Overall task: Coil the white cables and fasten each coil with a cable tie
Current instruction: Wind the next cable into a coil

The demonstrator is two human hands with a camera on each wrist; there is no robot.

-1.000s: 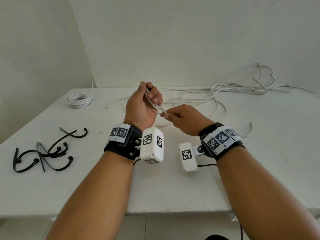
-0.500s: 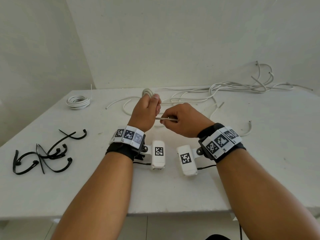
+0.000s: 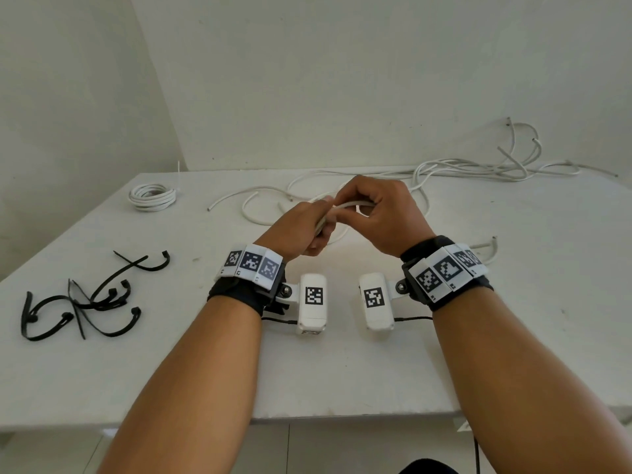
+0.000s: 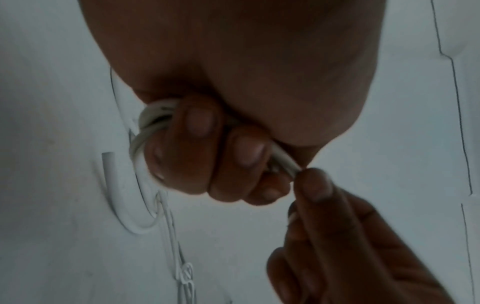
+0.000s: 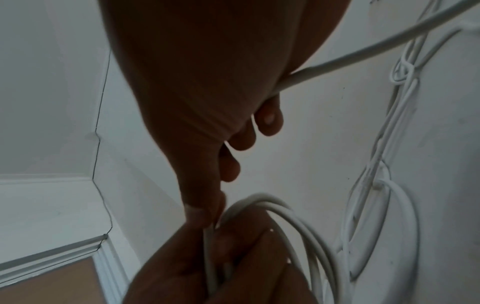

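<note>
Left hand: the left hand (image 3: 302,230) is held above the surface, fingers (image 4: 200,123) curled tight round a small bundle of white cable loops (image 4: 153,115); the loops are seen wrapped about the fist in the left wrist view.
Right hand: the right hand (image 3: 379,213) is held just beside the left, touching it; thumb and forefinger (image 5: 205,205) are pinched on the running strand of the same white cable (image 3: 349,204) where it meets the coil.
Cable in work: the strand is seen passing through the right palm and leading off towards the far right (image 5: 363,51); the coil itself is held between both hands, clear of the surface.
Loose cables: a tangle of white cables (image 3: 478,169) is laid along the far edge of the surface, to the right, with loops trailing back behind the hands.
Finished coil: one white coil (image 3: 152,197) is laid flat at the far left of the surface, well apart from the hands; whether it is tied cannot be told for certain.
Cable ties: a loose pile of black cable ties (image 3: 82,299) is laid at the near left of the surface.
Surface: a white surface (image 3: 342,371) is set against white walls.
Wrist units: marker bands and white camera housings are worn on both wrists.
</note>
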